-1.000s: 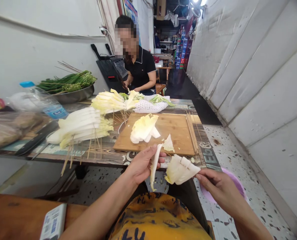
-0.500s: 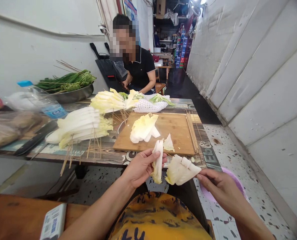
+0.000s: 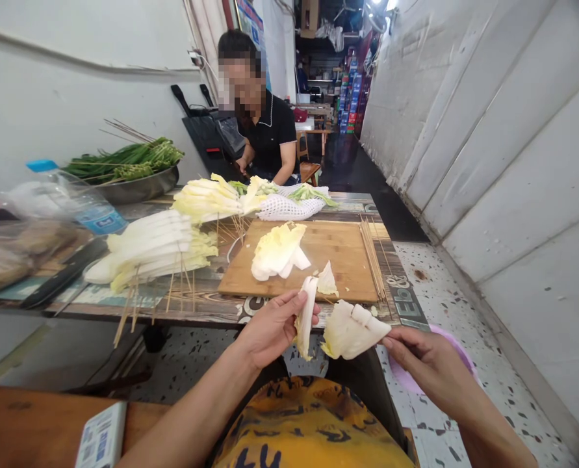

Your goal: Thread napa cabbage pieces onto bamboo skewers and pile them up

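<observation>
"Holding what, those two hands?"

"The left hand (image 3: 274,331) has thumb and fingers closed on a folded cabbage strip (image 3: 307,318), white and slim, going yellowish and ragged at its lower end. The right hand (image 3: 428,364) pinches the narrow tip of a leaf piece (image 3: 352,330); whether a skewer sits in that pinch, I can't tell."

"How does that second one look?"

"Fan-shaped, pale, yellow-green along the ragged side, with a row of brownish slits across its upper part."

"And where are they?"

"Both at the near edge of the table (image 3: 211,302), close together but apart, the leaf piece nearer the near right corner."

"Any writing?"

"Large lettering (image 3: 406,292) by that corner reads 'Eb&'. The bottle (image 3: 94,211) toward the table's left edge has a blue label, its words too small. Blue print on the white box (image 3: 101,435), lower left, can't be read either."
</observation>
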Motion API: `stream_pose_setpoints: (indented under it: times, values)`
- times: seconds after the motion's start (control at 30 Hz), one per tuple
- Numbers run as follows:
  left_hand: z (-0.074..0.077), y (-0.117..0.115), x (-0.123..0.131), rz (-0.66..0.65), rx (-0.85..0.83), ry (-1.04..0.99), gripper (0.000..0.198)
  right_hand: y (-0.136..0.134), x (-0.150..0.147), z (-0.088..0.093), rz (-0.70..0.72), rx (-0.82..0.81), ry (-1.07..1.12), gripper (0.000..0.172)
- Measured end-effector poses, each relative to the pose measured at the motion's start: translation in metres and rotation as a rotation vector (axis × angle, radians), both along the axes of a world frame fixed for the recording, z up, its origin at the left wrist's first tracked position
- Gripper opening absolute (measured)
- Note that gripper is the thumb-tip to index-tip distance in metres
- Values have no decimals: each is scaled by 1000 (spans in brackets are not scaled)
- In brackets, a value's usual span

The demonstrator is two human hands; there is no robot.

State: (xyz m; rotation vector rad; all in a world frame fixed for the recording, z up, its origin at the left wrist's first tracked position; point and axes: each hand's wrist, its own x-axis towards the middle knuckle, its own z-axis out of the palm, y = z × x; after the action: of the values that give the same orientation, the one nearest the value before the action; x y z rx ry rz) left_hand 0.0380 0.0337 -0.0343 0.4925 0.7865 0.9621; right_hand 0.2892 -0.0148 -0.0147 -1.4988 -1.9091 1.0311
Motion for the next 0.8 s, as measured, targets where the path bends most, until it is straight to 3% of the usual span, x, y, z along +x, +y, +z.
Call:
stream_pose_setpoints:
  times: [0.57,0.8]
  values:
    - [3,-2,-2,-40,109,155,23,0,1,1,23,-23,-15,32]
    - [1,0,-5,-98,168,225,26,3,7,3,96,-82,49,31]
